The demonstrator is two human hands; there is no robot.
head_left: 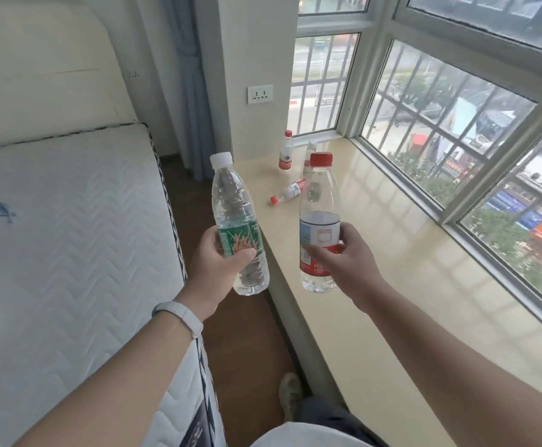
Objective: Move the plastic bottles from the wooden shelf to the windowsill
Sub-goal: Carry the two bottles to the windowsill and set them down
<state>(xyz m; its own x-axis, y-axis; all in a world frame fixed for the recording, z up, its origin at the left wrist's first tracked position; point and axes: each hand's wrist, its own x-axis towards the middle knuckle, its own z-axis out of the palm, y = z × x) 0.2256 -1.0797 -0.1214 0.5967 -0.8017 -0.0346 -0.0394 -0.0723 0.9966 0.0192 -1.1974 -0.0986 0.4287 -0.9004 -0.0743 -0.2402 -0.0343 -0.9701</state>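
My left hand (218, 269) grips a clear bottle with a green label and white cap (231, 201), held upright above the floor gap beside the windowsill (392, 269). My right hand (343, 262) holds a clear bottle with a red-and-white label and red cap (319, 195) upright over the sill's near edge. Farther back on the sill a small red-capped bottle (286, 153) stands upright, another small one (287, 192) lies on its side, and a third bottle (310, 156) stands partly hidden behind the one in my right hand. The wooden shelf is out of view.
A white mattress (69, 237) with a cream headboard fills the left. A narrow strip of wooden floor (243, 333) runs between bed and sill. Barred windows (440, 124) line the sill's right and far sides. A wall socket (260, 93) and blue curtain (192, 91) sit behind.
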